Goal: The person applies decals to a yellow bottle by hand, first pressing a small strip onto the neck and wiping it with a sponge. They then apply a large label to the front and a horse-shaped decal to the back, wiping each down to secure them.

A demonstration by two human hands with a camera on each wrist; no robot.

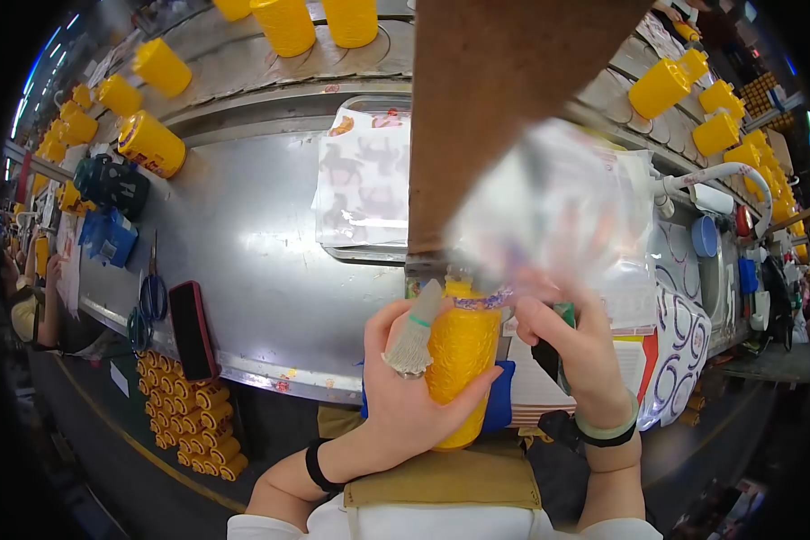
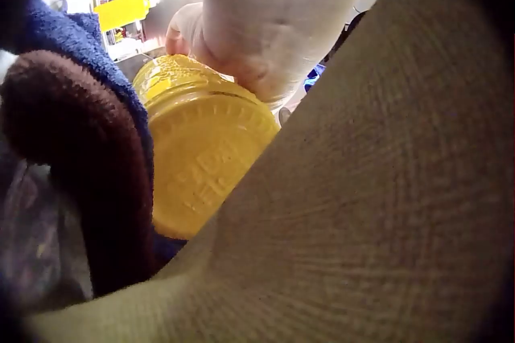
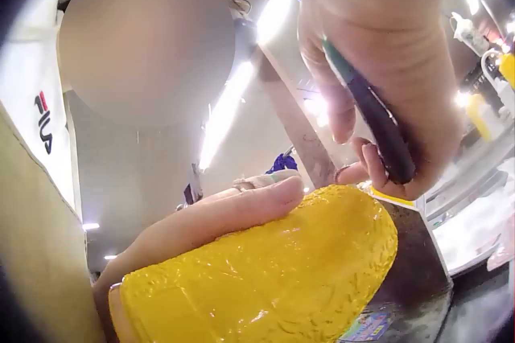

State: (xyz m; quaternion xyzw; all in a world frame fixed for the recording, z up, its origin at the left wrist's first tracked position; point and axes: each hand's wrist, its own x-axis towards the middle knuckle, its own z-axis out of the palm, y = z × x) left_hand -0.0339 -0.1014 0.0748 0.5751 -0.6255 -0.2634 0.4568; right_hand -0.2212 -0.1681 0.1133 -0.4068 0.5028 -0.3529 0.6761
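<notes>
A yellow embossed bottle (image 1: 463,355) stands upright in front of the person's body, gripped by the left hand (image 1: 405,405) with the thumb across its near side. One left finger wears a grey tapered cover (image 1: 412,337) with a teal band. A purple-patterned strip (image 1: 479,301) lies round the bottle's shoulder. The right hand (image 1: 585,351) is beside the bottle's top, its fingertips blurred near the strip. It holds a black-and-green tool (image 3: 378,118) against the palm; the tool's working end is hidden. The bottle's round base (image 2: 209,162) faces the left wrist camera.
On the metal table (image 1: 261,216) are a tray (image 1: 369,254) with printed sheets, scissors (image 1: 153,283) and a phone (image 1: 192,331). A brown post (image 1: 477,108) rises ahead. Patterned sheets (image 1: 679,355) lie at right. Several yellow containers (image 1: 283,27) stand on the conveyor behind.
</notes>
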